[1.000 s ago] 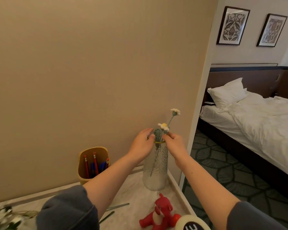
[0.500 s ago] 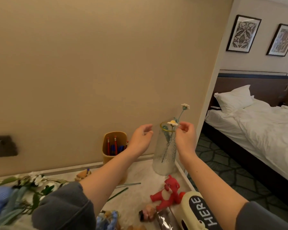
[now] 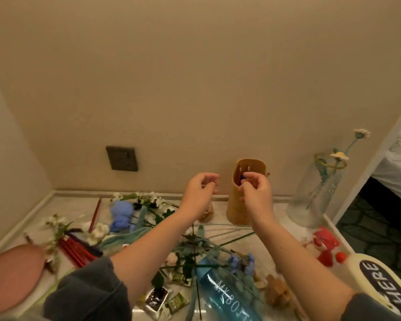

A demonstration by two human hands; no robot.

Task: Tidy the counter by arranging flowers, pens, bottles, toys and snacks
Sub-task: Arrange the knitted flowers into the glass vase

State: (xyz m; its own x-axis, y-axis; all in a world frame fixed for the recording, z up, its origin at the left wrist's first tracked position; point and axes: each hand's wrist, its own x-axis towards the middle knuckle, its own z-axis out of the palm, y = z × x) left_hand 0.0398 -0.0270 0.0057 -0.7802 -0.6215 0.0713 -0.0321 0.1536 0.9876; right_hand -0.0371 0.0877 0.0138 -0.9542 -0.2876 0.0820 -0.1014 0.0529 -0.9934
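Note:
A clear glass vase (image 3: 315,200) stands at the back right of the counter with two small white crochet flowers (image 3: 339,155) in it. Left of it is a tan pen holder (image 3: 239,209) with red and blue pens. My right hand (image 3: 256,189) hovers in front of the holder's mouth, fingers curled and empty. My left hand (image 3: 200,193) hangs just left of it, fingers loosely apart, holding nothing. Loose flowers (image 3: 146,201) and green stems (image 3: 204,246) lie scattered on the marble counter (image 3: 72,205). A bundle of red pencils (image 3: 75,250) lies at the left.
A blue bottle (image 3: 225,295) lies near the front edge, a white bottle marked HERE (image 3: 380,281) at the right, a red toy (image 3: 324,246) below the vase, a blue toy (image 3: 120,215), small blue figures (image 3: 242,265), snack packets (image 3: 162,297), a pink oval (image 3: 12,276) at left. A wall switch (image 3: 122,158).
Both hands have let go of the flowers and vase and moved left to the pen holder. The view has swung left and down, showing more of the cluttered counter.

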